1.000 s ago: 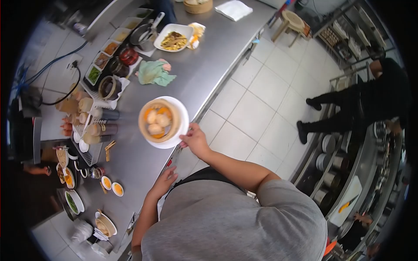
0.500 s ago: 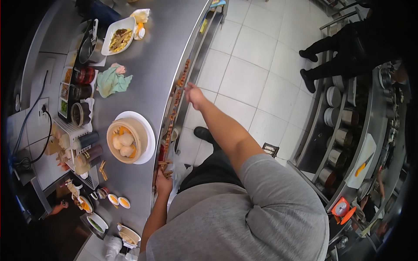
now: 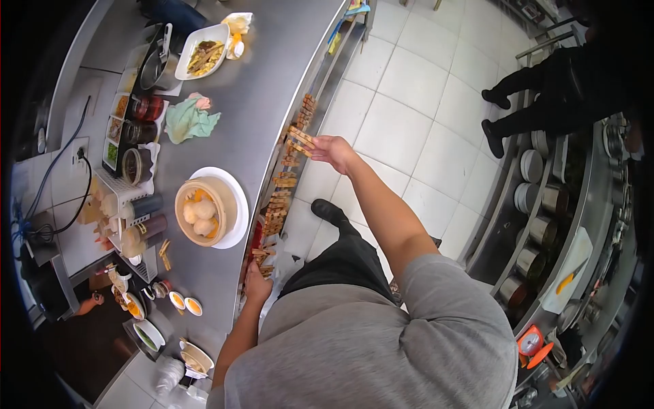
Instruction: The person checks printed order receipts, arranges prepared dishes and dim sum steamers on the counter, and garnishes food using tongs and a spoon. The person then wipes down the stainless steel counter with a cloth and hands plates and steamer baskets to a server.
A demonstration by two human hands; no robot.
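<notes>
A row of wooden clothespins [image 3: 278,198] runs along the front edge of the steel counter [image 3: 231,136]. At the row's upper part, my right hand [image 3: 331,151] pinches a wooden clothespin [image 3: 301,140]. Lower down, my left hand [image 3: 257,283] is at the clothespins near the counter edge; its fingertips are partly hidden and I cannot make out what they hold. On the counter, a bamboo steamer [image 3: 181,213] with several dumplings [image 3: 201,215] and orange pieces rests on a white plate [image 3: 240,208].
A green cloth [image 3: 191,120], a white bowl of food [image 3: 204,53], small sauce cups [image 3: 193,306] and a bottle rack [image 3: 122,187] stand on the counter. A person's legs in black [image 3: 521,85] are at the right, by shelves with pots [image 3: 535,228].
My right hand has left the plate and reached the clothespins. My left hand has moved to the counter edge. The view has shifted, bringing the clothespin row into sight.
</notes>
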